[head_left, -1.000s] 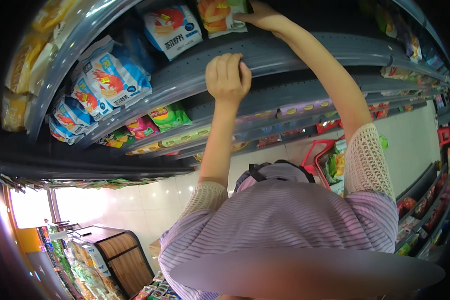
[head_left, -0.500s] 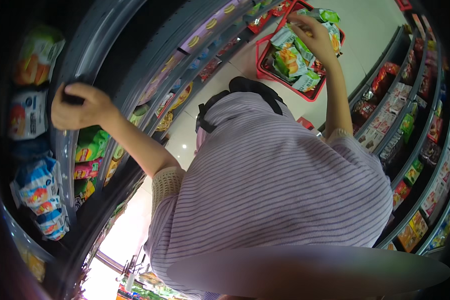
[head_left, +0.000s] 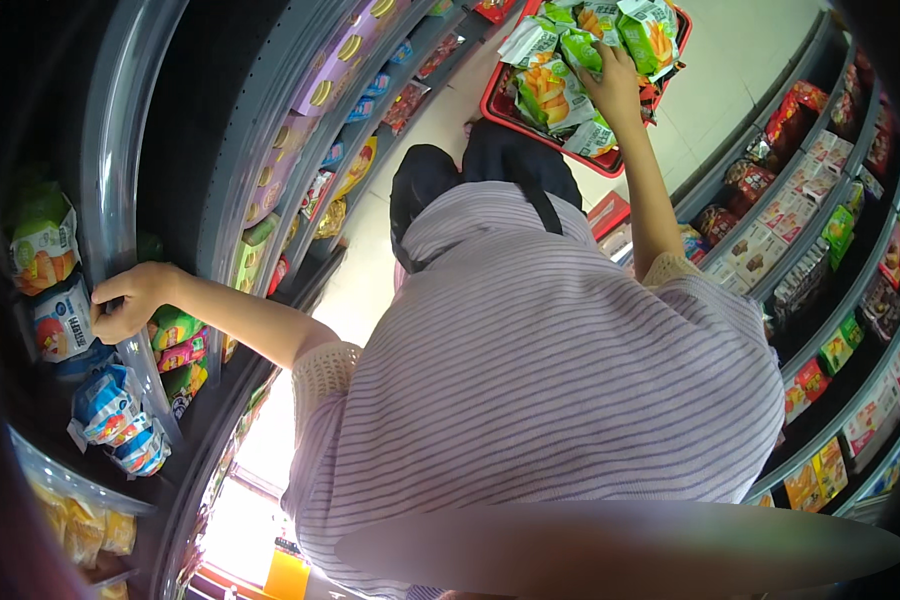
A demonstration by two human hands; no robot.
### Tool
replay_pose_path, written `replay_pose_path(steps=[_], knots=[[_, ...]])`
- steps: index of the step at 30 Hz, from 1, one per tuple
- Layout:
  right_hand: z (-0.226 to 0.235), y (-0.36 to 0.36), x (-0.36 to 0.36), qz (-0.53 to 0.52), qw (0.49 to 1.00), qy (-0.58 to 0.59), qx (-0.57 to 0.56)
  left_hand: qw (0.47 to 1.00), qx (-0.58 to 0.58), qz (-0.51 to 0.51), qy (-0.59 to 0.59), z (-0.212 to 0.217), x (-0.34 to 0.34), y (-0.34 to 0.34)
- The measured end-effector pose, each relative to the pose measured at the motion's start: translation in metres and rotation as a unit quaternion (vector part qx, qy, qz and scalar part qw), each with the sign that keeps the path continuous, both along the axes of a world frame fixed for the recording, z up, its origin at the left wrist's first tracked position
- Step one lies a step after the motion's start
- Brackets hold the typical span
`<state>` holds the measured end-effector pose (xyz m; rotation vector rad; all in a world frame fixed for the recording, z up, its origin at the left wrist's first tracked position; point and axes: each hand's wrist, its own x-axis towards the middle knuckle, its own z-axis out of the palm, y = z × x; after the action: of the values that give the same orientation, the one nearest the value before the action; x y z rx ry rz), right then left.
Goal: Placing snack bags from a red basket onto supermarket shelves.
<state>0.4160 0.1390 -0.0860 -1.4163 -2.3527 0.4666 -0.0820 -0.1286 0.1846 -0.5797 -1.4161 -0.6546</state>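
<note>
My left hand (head_left: 135,300) is closed over the clear-fronted shelf edge (head_left: 110,200) at the left. Right beside its fingers stands a white and blue snack bag (head_left: 62,325). A green and orange snack bag (head_left: 42,245) sits further along the same shelf, and blue and white bags (head_left: 115,405) lie on the nearer side. At the far right of my body, my right hand (head_left: 612,88) reaches down into a red shopping basket (head_left: 610,165). Its fingers are bent onto a green and white snack bag (head_left: 580,52), fingertips partly hidden among the bags.
Several more green and white bags (head_left: 550,95) fill the basket, which stands on the pale tiled floor (head_left: 715,95). Shelves of packaged snacks (head_left: 805,190) curve along the right. Purple packs (head_left: 345,50) line the left shelving. Yellow packs (head_left: 85,525) lie low at the left.
My right hand has lowered into the basket onto the bags. My left hand stays at the shelf edge by the white and blue bag. The whole view has shifted.
</note>
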Motion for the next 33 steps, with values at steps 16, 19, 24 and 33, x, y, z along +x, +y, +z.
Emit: replay_pose_path(steps=[16,19,24,33], knots=[[-0.081,0.105,-0.054,0.351,0.93,0.022,-0.104,0.999,0.017,-0.007,-0.03,0.001,-0.002,-0.006],[-0.074,0.107,-0.052,0.358,0.92,0.026,-0.155,0.996,-0.005,0.008,-0.093,0.001,-0.001,-0.015],[-0.02,0.106,-0.042,0.288,0.928,0.092,-0.218,0.998,-0.035,0.003,-0.054,-0.001,-0.008,-0.016],[0.123,0.072,-0.097,0.044,0.646,0.578,-0.497,0.998,-0.036,0.046,0.001,-0.002,-0.004,-0.008]])
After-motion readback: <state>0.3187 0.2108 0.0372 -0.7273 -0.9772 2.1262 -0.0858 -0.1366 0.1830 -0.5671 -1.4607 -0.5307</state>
